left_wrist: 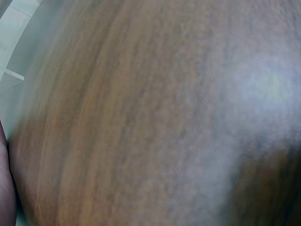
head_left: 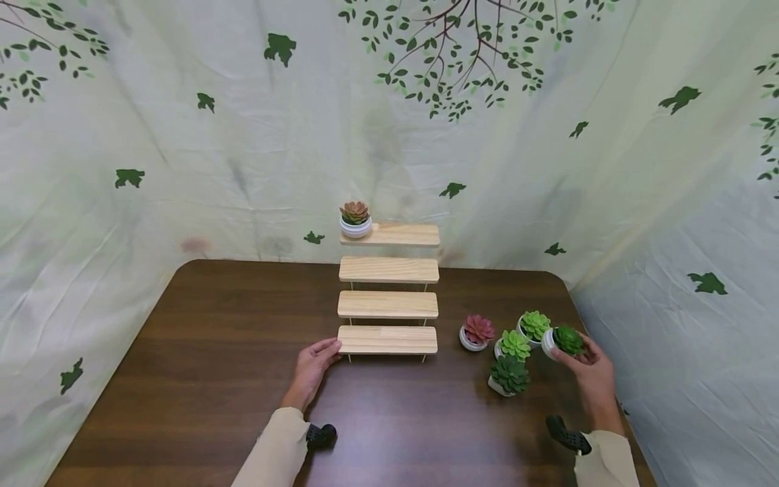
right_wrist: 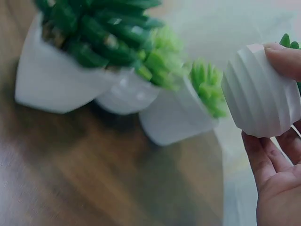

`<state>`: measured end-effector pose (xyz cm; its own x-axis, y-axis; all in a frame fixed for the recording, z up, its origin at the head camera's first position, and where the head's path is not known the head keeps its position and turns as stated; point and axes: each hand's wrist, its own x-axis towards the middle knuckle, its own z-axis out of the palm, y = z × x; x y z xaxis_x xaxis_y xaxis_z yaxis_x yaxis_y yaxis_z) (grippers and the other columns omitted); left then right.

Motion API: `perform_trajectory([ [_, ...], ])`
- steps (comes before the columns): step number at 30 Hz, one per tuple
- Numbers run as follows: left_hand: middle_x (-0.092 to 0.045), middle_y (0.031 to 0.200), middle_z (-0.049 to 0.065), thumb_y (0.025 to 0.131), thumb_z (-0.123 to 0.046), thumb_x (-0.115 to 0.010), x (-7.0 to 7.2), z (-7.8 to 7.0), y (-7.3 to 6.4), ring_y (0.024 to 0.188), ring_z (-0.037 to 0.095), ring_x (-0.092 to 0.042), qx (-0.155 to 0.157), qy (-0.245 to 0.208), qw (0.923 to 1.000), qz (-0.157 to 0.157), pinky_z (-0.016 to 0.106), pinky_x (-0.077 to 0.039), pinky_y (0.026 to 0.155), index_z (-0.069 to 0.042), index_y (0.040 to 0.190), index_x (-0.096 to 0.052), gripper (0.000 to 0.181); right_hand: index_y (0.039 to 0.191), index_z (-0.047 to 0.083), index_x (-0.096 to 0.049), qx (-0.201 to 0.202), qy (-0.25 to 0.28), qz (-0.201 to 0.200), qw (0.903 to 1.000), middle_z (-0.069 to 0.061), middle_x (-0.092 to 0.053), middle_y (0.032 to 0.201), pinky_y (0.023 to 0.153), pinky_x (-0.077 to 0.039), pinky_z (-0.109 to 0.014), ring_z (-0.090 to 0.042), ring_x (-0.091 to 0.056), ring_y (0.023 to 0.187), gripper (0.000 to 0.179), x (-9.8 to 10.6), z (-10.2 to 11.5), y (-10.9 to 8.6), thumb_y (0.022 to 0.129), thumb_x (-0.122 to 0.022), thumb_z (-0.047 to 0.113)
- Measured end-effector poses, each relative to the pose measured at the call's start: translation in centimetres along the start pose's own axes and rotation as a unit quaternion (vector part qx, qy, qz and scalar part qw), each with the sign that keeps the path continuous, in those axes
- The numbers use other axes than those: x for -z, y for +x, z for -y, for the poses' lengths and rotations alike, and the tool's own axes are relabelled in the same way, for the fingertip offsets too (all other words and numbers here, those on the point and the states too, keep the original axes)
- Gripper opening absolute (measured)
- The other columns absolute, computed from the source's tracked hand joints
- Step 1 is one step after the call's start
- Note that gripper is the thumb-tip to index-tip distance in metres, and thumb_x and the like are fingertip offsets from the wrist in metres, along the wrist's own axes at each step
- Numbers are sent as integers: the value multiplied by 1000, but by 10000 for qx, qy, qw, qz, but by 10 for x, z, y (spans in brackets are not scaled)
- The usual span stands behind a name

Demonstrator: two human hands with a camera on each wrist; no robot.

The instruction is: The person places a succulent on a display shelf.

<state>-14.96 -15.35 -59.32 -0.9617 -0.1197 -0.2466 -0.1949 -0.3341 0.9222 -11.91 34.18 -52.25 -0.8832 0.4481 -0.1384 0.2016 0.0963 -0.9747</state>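
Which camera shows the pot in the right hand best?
The right wrist view: the ridged white pot is big and clear in the right hand. The head view shows it small; left wrist, not at all.

Dark brown wood-grain table (head_left: 201,379): rounded far corners
Pale-wood four-tier step rack (head_left: 388,304): thin legs, standing on table
Rack top tier: brownish-red rosette succulent in round white pot (head_left: 356,220), left end
Table, just right of rack: pinkish-red rosette succulent in white pot (head_left: 477,330)
Table, farther right of rack: light-green succulent in white pot (head_left: 514,345), second light-green one (head_left: 535,325), dark-green succulent in angular white pot (head_left: 510,375)
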Motion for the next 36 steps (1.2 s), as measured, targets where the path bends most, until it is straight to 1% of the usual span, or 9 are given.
perform_trajectory([
  [3,-68,86,-1,92,3,-60,0,0,0,78,9,-65,-25,22,10000,19,23,-56,77,21,115,-55,29,135,8,-49,119,-181,64,9997,16,-56,107,75,-46,-6,3,-55,94,65,-5,11,1,79,-81,15],
  [7,-68,87,-1,92,3,-61,0,1,-1,79,8,-65,-63,44,10000,49,23,-56,77,21,115,-55,30,134,5,-50,388,-117,159,9991,14,-56,107,74,-47,-7,0,-55,95,63,-15,24,3,79,-80,12],
  [10,-68,88,-1,92,2,-61,0,1,-1,80,8,-65,-61,47,9999,86,23,-55,78,21,115,-55,31,133,4,-51,600,-61,276,9978,12,-55,109,76,-48,-7,-2,-55,97,62,-26,34,6,79,-80,10],
  [15,-69,88,-1,92,1,-61,0,0,-1,80,8,-65,-47,54,9999,104,23,-55,78,21,116,-54,32,134,5,-51,871,-155,495,9948,9,-55,111,78,-48,-8,-2,-56,99,62,-45,49,11,80,-80,12],
  [22,-68,87,-1,92,1,-61,0,-1,-1,79,8,-65,20,42,10000,29,23,-55,78,20,115,-55,30,132,3,-53,1184,-28,835,9894,7,-56,111,79,-49,-10,-4,-57,99,59,-72,71,20,80,-79,10],
  [25,-68,88,-1,92,0,-62,1,0,-1,79,8,-64,25,58,10000,36,23,-55,78,20,116,-55,31,132,2,-51,1230,-120,953,9877,5,-56,113,80,-49,-10,-4,-57,100,59,-83,80,25,81,-79,11],
  [28,-68,88,-1,92,0,-62,1,0,-2,79,8,-64,19,54,10000,52,23,-55,78,19,115,-56,31,137,1,-47,1170,-157,1124,9866,-3,-53,121,81,-48,-10,-6,-55,105,64,-95,90,29,82,-78,12],
  [32,-68,87,-1,92,1,-62,1,0,-2,78,8,-65,-28,25,10000,55,23,-55,77,18,113,-58,27,142,1,-42,1136,-160,1378,9838,-13,-48,133,84,-47,-10,-14,-52,116,69,-112,104,33,83,-76,10],
  [36,-68,87,0,92,1,-62,1,1,-2,78,8,-65,-95,58,9999,56,23,-56,77,19,113,-57,28,142,0,-42,1285,-2,1595,9788,-16,-47,137,90,-47,-13,-23,-49,124,67,-132,117,38,84,-75,9],
])
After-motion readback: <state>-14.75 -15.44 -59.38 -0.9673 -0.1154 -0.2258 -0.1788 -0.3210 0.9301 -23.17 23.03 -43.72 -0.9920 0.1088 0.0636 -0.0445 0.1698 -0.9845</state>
